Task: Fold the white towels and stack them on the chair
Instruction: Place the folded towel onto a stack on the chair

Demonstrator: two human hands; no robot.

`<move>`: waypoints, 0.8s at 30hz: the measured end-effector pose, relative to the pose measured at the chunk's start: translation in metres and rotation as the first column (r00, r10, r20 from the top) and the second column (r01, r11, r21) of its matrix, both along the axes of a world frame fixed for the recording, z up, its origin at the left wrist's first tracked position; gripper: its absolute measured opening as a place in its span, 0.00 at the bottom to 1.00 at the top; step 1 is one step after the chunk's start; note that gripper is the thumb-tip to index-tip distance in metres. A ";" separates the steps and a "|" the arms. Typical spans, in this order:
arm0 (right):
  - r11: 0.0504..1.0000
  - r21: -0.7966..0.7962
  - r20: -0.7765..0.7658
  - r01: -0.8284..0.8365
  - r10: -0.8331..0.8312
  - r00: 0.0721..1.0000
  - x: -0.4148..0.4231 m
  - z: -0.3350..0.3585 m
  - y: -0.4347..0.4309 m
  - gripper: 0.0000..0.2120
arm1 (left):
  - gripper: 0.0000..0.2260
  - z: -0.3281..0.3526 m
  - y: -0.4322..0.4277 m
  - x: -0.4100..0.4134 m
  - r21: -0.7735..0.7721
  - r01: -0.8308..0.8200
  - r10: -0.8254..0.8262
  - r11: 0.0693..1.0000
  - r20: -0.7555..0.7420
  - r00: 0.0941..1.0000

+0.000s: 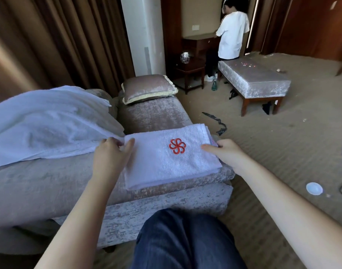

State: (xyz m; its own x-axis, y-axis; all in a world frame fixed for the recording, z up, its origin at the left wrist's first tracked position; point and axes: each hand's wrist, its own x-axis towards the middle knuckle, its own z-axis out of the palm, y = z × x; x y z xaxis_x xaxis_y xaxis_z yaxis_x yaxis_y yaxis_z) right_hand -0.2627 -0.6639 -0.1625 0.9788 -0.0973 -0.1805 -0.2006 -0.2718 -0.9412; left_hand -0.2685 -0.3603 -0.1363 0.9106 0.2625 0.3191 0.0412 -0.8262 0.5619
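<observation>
1. Head view, centre: a folded towel (172, 158) with a red emblem lies flat on the front corner of the chair (50, 187), a seat in pale velvet. Its edges show several layers. I cannot tell whether they are one towel or a stack.
2. The left hand (110, 156) is at 9 o'clock of this towel. Its thumb lies on top and its curled fingers grip the left edge.
3. The right hand (226, 154) is at 3 o'clock of it. Its thumb lies on top and its fingers tuck round the right edge, gripping it.
4. At 9 o'clock of the view, a loose towel (46, 123) is draped in a heap over the chair, touching the folded one.
5. Progress, as a judgement: at least one towel is folded and placed. The loose one is left to fold and stack, so the task looks partly done.
6. At 12 o'clock a cushion (147, 88) rests on the chair. At 2 o'clock a bench (253, 78) stands on the carpet, well apart. Behind it, at 1 o'clock, a person (232, 33) in a white shirt faces away.
</observation>
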 end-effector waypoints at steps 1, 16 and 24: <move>1.000 0.012 -0.009 0.009 -0.009 1.000 -0.001 0.001 0.000 0.22 | 0.22 0.000 0.001 -0.001 -0.007 0.024 -0.025 1.000 -0.119 0.993; 0.937 0.097 0.046 0.334 -0.340 0.939 -0.085 0.013 -0.073 0.15 | 0.20 0.003 -0.084 -0.001 -0.453 0.437 -0.547 0.777 -0.141 0.825; 0.800 0.064 0.043 0.597 -0.600 0.799 -0.207 0.015 -0.169 0.17 | 0.17 0.006 -0.216 -0.042 -0.622 0.583 -0.806 0.523 -0.138 0.575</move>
State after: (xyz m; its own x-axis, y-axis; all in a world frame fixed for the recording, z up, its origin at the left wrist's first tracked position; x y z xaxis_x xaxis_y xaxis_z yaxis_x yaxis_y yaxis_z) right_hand -0.4693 -0.8325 -0.1479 0.7369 -0.6605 -0.1441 -0.2539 -0.0728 -0.9645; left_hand -0.3106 -0.5760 -0.1299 0.8599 -0.5086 -0.0430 -0.1357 -0.3092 0.9413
